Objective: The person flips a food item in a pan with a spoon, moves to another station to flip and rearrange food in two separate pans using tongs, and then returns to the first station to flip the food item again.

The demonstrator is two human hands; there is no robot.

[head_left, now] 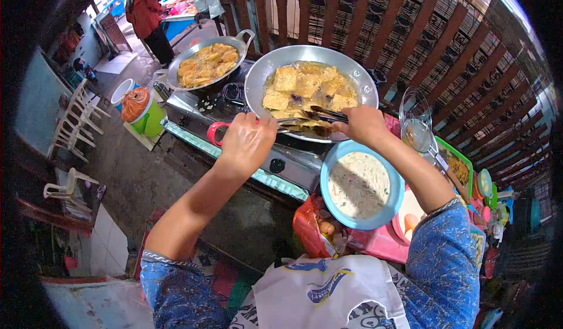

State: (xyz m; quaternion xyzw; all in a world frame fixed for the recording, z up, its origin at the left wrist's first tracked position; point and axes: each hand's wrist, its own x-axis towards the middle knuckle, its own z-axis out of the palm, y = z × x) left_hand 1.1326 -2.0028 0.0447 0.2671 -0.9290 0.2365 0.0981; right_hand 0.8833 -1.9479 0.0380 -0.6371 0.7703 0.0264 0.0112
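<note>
My left hand (249,141) is closed round a metal utensil with red handle loops (217,134), whose metal end reaches over the near edge of the large pan (255,88). In my right hand (362,125) are dark-tipped tongs (328,115), pointing left over the same pan. The tools' tips meet or overlap above the near pieces. Golden fried pieces (286,79) lie in bubbling oil. Just below my right hand is a blue bowl (331,203) of pale batter (359,182).
A second pan (172,78) of frying food stands at the left on the stove (193,113). A wire strainer (417,132), a green tray (469,185) and eggs (410,220) are at the right. A green bucket (151,123), white chairs (71,123) and a person (144,15) are farther left.
</note>
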